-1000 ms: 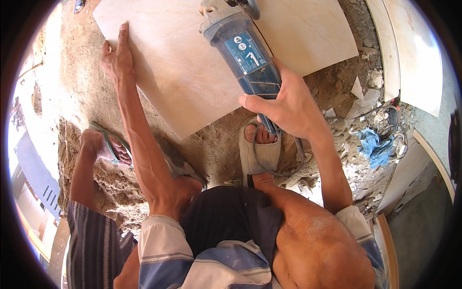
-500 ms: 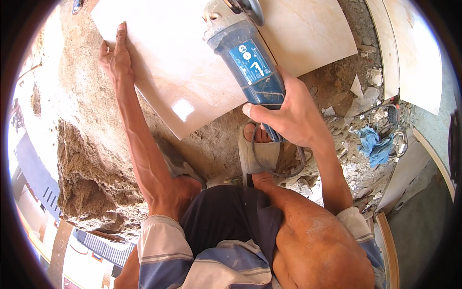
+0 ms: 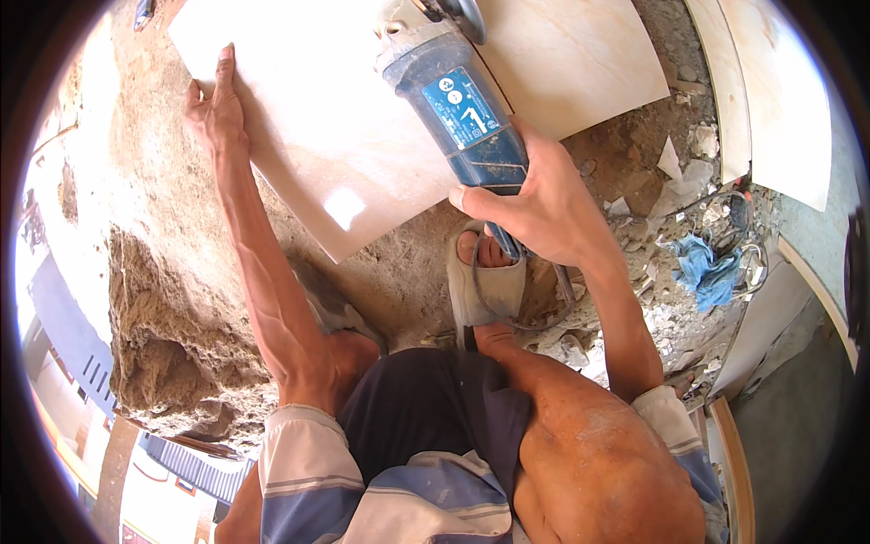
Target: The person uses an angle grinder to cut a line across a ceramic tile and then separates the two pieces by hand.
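Observation:
My right hand (image 3: 553,199) wraps round the body of a blue angle grinder (image 3: 467,118). The grinder's grey head and disc (image 3: 469,18) lie at the top edge of the view, over a large glossy cream tile (image 3: 299,118). A narrow dark line separates this tile from another cream tile piece (image 3: 580,63) on the right. My left hand (image 3: 217,113) holds the tile's left edge, thumb along the top; its other fingers are mostly hidden. The grinder's cord (image 3: 535,322) loops down beside my sandalled foot (image 3: 485,272).
Broken tile and rubble (image 3: 680,190) lie to the right, with a blue rag (image 3: 705,272) among them. More long tile pieces (image 3: 784,100) stand at the far right. A rough earthen edge (image 3: 172,354) drops away at the left. A small dark object (image 3: 143,14) lies at the top left.
My right hand and the grinder have shifted slightly to the left. My left hand stays on the tile's edge, and the tile has barely moved.

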The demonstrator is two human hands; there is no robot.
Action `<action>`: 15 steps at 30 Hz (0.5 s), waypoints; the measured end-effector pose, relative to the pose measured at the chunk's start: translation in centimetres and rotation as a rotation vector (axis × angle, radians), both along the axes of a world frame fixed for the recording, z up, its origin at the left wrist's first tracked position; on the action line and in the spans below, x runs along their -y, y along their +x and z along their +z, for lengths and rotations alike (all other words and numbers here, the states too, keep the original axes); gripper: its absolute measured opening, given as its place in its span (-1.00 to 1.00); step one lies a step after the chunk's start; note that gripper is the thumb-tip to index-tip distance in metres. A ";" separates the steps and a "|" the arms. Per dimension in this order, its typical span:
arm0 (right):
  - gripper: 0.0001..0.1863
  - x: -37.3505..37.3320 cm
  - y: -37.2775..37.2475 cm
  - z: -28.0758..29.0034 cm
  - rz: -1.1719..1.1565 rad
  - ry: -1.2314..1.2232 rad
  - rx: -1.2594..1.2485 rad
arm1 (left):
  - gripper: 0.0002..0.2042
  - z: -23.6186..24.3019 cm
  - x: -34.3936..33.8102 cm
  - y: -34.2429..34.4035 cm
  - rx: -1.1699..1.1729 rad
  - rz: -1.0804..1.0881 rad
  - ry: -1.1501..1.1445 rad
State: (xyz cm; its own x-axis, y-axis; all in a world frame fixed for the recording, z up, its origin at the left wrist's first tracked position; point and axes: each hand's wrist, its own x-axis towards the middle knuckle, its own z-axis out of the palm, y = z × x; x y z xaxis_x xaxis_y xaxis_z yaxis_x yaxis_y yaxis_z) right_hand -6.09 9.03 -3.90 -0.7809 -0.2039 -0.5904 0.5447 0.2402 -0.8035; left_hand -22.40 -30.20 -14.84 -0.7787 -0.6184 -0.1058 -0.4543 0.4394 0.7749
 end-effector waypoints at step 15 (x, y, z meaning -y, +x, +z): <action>-0.30 -1.1 2.1 1.9 0.017 -0.006 0.080 | 0.19 0.6 -0.4 0.2 0.013 0.024 -0.035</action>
State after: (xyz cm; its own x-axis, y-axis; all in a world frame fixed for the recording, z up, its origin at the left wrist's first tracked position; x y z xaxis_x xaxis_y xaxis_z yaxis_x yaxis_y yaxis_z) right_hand -3.98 10.14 -2.00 -0.7273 -0.2211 -0.6497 0.6033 0.2453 -0.7589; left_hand -22.21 -29.83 -14.27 -0.7623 -0.6404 -0.0937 -0.4749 0.4550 0.7533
